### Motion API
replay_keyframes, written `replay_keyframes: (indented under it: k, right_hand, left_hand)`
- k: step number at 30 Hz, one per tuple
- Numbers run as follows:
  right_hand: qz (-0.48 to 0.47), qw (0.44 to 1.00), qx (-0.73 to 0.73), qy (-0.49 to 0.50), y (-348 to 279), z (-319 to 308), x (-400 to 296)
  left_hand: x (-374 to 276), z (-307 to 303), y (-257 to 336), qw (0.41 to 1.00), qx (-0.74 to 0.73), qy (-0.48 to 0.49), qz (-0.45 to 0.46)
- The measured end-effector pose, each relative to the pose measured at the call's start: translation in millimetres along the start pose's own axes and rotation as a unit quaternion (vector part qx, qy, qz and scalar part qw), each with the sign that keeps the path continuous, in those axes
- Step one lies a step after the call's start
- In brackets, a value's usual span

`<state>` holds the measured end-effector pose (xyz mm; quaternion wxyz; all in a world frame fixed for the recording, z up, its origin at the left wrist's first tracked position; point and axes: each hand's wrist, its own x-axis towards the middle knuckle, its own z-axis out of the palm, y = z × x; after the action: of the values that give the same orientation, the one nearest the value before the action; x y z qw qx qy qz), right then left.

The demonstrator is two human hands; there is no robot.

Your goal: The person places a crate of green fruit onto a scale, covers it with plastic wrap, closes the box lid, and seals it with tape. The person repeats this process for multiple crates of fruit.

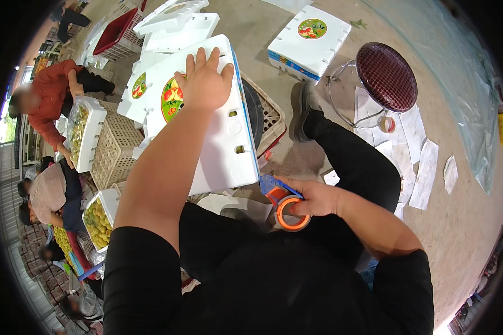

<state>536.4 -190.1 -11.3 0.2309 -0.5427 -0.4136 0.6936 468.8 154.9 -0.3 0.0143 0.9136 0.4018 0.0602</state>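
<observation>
My left hand lies palm down, fingers spread, on the lid of a white foam box before me. An oval fruit label on the lid is partly covered by that hand and forearm. Blue trim shows along the box's right edge. Beneath the box, a black round object and a plastic crate stick out. In my right hand is a handheld tape dispenser, blue with an orange hub. Its blue head is at the box's near right corner; whether it touches cannot be told.
A second foam box stands on the floor ahead. A round-seated stool tilts to the right, near a tape roll and loose paper sheets. At left, a person handles a foam box beside a woven crate; yellow fruit fills another.
</observation>
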Motion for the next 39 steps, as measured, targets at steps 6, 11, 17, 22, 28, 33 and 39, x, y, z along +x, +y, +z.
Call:
replay_keyframes:
  k: [6,11,17,22,28,33,39]
  right_hand:
    - [-0.081,0.963,0.155,0.204,22.4,79.3,22.7]
    - [-0.044,0.906,0.217,0.361,-12.6,59.7,56.7]
    - [-0.103,0.911,0.235,0.323,-22.5,-84.0,71.3]
    - [-0.062,0.947,0.196,0.248,-38.0,-141.1,89.9]
    - [-0.046,0.968,0.121,0.213,-41.8,-168.3,105.9]
    - [-0.119,0.981,0.105,0.112,-18.9,-121.8,83.8]
    - [-0.048,0.996,0.018,0.067,-19.3,-56.8,40.3]
  left_hand:
    - [16.5,9.2,-4.0,0.999,0.001,0.011,-0.041]
    - [22.9,13.3,-72.2,0.962,-0.267,0.056,0.033]
    - [-99.3,-51.2,-54.0,0.940,-0.068,-0.069,0.328]
    - [-117.2,-51.8,-40.2,0.952,-0.050,-0.055,0.296]
    - [-109.4,-37.9,-28.3,0.970,-0.048,-0.015,0.236]
    - [-104.3,-31.3,-17.8,0.980,-0.032,0.004,0.196]
    - [-104.9,-26.9,-19.9,0.982,-0.048,0.015,0.182]
